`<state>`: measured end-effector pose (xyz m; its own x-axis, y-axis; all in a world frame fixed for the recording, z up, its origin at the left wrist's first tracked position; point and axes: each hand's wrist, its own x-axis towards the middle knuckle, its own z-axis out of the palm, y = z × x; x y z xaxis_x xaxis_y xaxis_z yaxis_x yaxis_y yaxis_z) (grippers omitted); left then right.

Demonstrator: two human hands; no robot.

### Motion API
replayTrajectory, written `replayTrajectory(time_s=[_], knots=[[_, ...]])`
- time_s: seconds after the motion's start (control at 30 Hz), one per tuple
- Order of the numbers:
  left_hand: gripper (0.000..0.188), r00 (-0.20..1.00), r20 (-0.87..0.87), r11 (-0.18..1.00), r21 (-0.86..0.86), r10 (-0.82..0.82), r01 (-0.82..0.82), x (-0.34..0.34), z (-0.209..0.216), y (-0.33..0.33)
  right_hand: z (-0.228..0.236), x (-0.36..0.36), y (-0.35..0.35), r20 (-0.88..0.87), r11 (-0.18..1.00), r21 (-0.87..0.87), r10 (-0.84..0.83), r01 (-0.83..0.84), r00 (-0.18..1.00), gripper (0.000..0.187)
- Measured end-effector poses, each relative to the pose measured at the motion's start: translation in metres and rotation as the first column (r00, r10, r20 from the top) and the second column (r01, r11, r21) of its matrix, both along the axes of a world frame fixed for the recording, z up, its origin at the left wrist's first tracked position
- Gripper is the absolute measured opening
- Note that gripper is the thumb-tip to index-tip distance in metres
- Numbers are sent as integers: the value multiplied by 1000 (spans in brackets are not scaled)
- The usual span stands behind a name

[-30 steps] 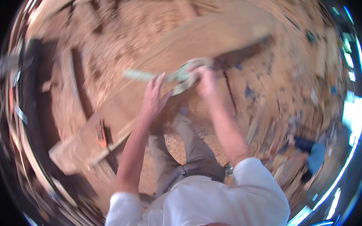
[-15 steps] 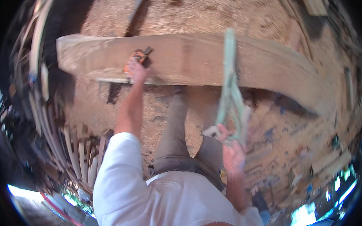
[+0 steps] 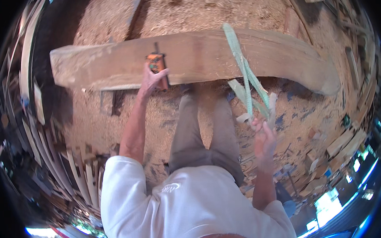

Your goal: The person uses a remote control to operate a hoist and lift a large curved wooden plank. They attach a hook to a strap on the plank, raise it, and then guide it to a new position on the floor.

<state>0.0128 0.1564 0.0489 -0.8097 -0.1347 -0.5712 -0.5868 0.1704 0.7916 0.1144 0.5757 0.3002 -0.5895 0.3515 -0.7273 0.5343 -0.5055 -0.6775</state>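
Note:
A long, thick wooden beam, slightly curved at its right end, lies crosswise in front of me. My left hand is wrapped round an orange and black handheld remote with a stubby antenna, over the beam's near edge. A pale green webbing sling runs over the right half of the beam, its strands spreading towards me. At its near ends my right hand is closed on the sling, with a pale loop end beside the fingers. The beam hides whether the sling passes underneath.
Sawdust and shavings cover the ground beyond the beam and around my legs. Long wooden strips stand at the left. Offcuts and wood blocks lie at the right. A support shows under the beam's left part.
My left hand has turned the remote more upright and nearer to me. My right hand has risen slightly, and the sling's strands now spread apart, its far end leaning left.

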Motion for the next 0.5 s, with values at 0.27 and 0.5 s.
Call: replayTrajectory(time_s=[0.27, 0.5], knots=[[65, 993, 92, 883, 458, 68, -102, 8, 188, 96, -15, -1, -41, -6, 991, -135, 21, -21, 1000, 15], [59, 1000, 0, 712, 702, 29, -21, 11, 280, 135, -26, 7, -16, -76, 990, -136, -35, 25, 996, 16]])
